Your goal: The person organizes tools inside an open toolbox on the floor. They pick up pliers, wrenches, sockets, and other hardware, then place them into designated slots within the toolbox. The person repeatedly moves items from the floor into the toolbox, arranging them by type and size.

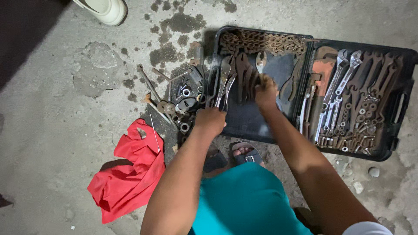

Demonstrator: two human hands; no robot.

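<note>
My left hand (210, 121) grips the handles of a pair of silver locking pliers (225, 78) at the left end of an open black tool case (248, 124) on the concrete floor. My right hand (265, 92) rests on a rusty pair of pliers (244, 76) lying beside them in the case's left half, fingers curled over its handles. A rusty chain (261, 42) lies along the case's far edge. Another small pair of pliers (261, 61) lies just beyond my right hand.
The case's right half holds several wrenches (344, 82), a pipe wrench (320, 72) and loose nuts and sockets (352, 139). Loose tools, sockets and rods (176, 104) lie left of the case. A red cloth (130, 174) lies at lower left. Someone's white shoe (104, 9) is at top.
</note>
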